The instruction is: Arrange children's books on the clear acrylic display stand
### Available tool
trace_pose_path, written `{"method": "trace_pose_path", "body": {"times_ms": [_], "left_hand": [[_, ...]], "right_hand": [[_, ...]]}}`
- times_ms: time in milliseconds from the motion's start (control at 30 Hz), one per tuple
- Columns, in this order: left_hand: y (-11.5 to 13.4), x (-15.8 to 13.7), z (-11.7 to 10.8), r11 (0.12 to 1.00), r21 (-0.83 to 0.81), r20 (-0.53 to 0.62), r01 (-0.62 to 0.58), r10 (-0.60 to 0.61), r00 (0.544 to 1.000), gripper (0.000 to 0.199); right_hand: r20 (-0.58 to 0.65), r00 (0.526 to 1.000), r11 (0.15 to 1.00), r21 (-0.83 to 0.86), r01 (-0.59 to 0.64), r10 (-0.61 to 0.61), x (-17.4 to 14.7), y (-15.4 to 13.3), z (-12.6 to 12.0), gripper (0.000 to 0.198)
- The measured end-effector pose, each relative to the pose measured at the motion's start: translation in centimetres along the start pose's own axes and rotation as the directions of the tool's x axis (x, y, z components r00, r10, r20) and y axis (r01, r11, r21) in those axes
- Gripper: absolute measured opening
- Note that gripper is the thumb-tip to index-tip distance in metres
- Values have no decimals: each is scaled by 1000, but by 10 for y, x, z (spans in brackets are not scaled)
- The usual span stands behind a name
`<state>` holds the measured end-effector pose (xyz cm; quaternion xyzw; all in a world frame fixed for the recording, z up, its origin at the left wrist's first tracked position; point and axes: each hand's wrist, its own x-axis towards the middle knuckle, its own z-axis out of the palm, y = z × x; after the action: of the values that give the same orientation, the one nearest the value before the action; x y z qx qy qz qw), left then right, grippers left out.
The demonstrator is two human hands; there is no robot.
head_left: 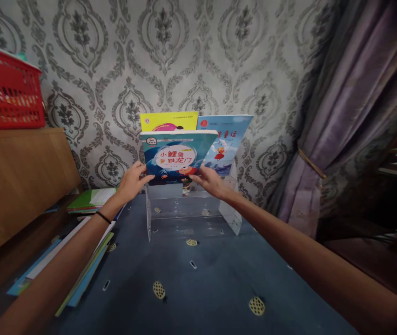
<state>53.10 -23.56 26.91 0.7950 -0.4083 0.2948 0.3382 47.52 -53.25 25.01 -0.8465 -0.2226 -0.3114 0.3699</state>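
Between my two hands is a teal picture book with a white oval on its cover, held upright at its lower corners. My left hand grips the left side, thumb in front. My right hand pinches the lower right corner. The book is over a clear acrylic stand with stepped tiers. Behind it, a yellow book and a light blue book stand in the rear of the rack. Whether the teal book rests on a tier cannot be made out.
Stacks of books and more thin books lie to the left on the dark blue patterned cloth. A red basket sits on a wooden cabinet. A purple curtain hangs at right, beside the patterned wall.
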Motion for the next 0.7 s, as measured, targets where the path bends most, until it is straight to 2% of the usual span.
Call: {"method": "trace_pose_path", "body": {"times_ms": [167, 367, 700], "left_hand": [[-7, -7, 7, 1000, -4, -11, 23, -23, 1000, 26], [-9, -7, 11, 999, -26, -48, 39, -41, 998, 25], [-12, -7, 13, 1000, 13, -67, 15, -14, 998, 28]], "right_hand": [[52, 998, 998, -62, -14, 17, -6, 2, 4, 30], [9, 1000, 986, -164, -6, 7, -7, 5, 9, 30], [-36, 993, 925, -362, -114, 108, -1, 19, 18, 29]]}}
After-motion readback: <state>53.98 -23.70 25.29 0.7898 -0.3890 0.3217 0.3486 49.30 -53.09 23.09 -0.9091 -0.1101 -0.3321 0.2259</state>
